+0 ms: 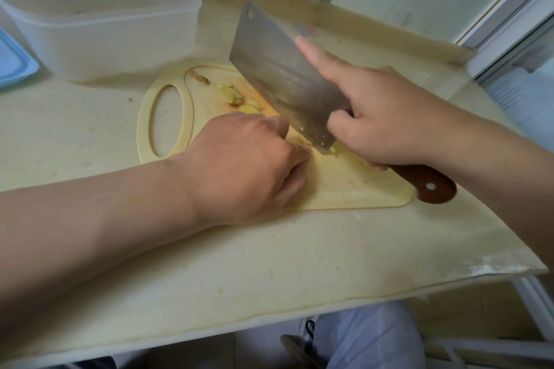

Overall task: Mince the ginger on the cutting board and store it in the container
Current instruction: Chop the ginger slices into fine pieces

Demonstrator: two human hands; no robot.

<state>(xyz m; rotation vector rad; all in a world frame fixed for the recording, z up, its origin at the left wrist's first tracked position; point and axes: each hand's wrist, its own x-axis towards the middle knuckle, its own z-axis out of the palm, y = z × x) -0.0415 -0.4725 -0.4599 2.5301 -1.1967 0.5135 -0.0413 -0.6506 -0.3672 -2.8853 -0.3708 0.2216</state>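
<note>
Cream desk (269, 255), window frame (506, 6) behind; cutting board (344, 186) mid-desk, container (120, 33) at far-left corner. Right grip (386, 120) clamps the cleaver (278, 69), left grip (245, 165) curls onto ginger (304, 140) touching the blade's cutting edge.

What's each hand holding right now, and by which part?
The right hand grips the steel cleaver by its brown wooden handle, forefinger along the blade. The left hand, fingers curled, hides whatever it pins.

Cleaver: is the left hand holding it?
No, the right hand grips the cleaver by its wooden handle, index finger along the blade; the left hand, curled, pins ginger on the cutting board.
</note>
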